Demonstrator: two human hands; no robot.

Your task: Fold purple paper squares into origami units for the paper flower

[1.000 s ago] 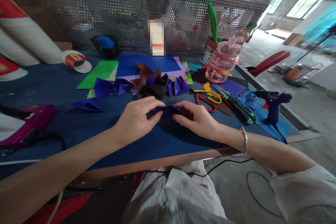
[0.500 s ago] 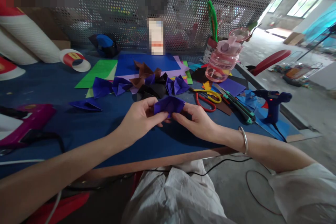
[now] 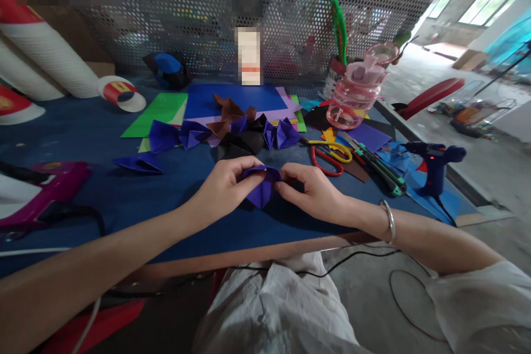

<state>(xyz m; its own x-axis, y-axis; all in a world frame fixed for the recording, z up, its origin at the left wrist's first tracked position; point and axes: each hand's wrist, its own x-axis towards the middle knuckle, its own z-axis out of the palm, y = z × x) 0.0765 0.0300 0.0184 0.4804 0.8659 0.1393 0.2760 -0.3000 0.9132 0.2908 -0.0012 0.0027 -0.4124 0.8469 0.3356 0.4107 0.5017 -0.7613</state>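
A folded purple paper piece (image 3: 261, 192) is held low over the blue tabletop, its pointed end toward me. My left hand (image 3: 228, 185) pinches its upper left edge between thumb and fingers. On the opposite side my right hand (image 3: 309, 191) grips the right edge the same way; a silver bangle circles that wrist. Just beyond the hands lie folded black paper (image 3: 240, 144), a folded brown paper shape (image 3: 232, 110) and several folded purple pieces (image 3: 193, 134). One more flat purple piece (image 3: 140, 164) rests to the left of my left hand.
Scissors (image 3: 329, 156), a green utility knife (image 3: 379, 168) and a blue glue gun (image 3: 433, 160) lie on the right. Behind them stands a pink bottle (image 3: 355, 97). At left are a magenta tool (image 3: 62, 188) and stacked paper cups (image 3: 45, 44). A perforated metal panel (image 3: 182, 27) closes off the back.
The purple paper has been turned in my fingers, so its pointed end now hangs toward me below my hands. Both hands stay close together on it.
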